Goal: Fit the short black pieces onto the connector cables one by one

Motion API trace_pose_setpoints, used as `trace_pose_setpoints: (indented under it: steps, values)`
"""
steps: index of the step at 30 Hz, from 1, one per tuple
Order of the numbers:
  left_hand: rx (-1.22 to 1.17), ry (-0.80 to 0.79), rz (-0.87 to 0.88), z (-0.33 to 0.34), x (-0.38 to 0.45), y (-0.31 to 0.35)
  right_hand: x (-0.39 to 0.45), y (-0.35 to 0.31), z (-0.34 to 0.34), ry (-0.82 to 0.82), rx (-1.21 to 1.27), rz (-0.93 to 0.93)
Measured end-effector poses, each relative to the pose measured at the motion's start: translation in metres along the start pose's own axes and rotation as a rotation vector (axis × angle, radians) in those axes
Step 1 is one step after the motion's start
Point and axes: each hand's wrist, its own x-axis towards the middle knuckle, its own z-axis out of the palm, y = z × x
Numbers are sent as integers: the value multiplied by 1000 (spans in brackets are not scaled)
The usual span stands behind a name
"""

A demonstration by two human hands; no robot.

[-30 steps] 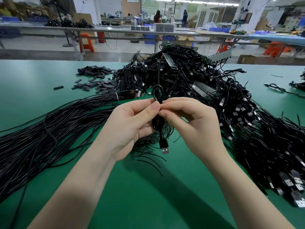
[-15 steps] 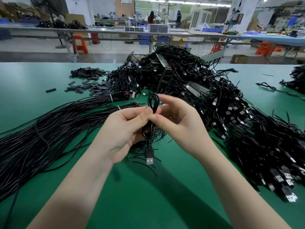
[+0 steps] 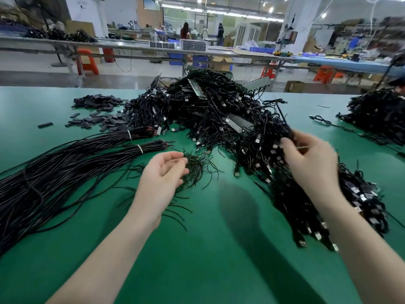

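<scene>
**Green bench, cables heaped**

On the green table (image 3: 219, 270) the connector cables (image 3: 219, 110) pile at twelve o'clock, short black pieces (image 3: 98, 102) at ten. Left hand (image 3: 162, 178) hangs loosely curled, empty. Right hand (image 3: 311, 159) pinches a blurred cable at two. Light and limp: best gripped near the plug.

Bundled cables (image 3: 65, 167) left on table (image 3: 219, 249), connector pile (image 3: 219, 119) behind centre, short pieces (image 3: 98, 110) far left.

hands (image 3: 163, 172) over cable piles (image 3: 219, 119)
</scene>
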Motion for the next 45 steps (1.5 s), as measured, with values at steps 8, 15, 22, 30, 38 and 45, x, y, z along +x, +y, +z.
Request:
trace_pose_setpoints:
  steps: [8,15,22,30,38,45]
  values:
    - [348,227,251,-17,20,-31,15,75,-16,-273,-1006,293]
    - [961,260,304,-57,20,-76,-35,3,57,-142,-559,-202]
    - [907,286,274,-70,26,-83,-94,-4,152,-475,-176,-78]
    - [1341,413,190,-139,103,-64,-91,12,160,-441,-105,-26]
    - [1510,235,223,-183,126,-50,-87,13,160,-423,-62,-26]
    - [1237,339,277,-186,119,-42,-87,13,158,-419,-47,-27]
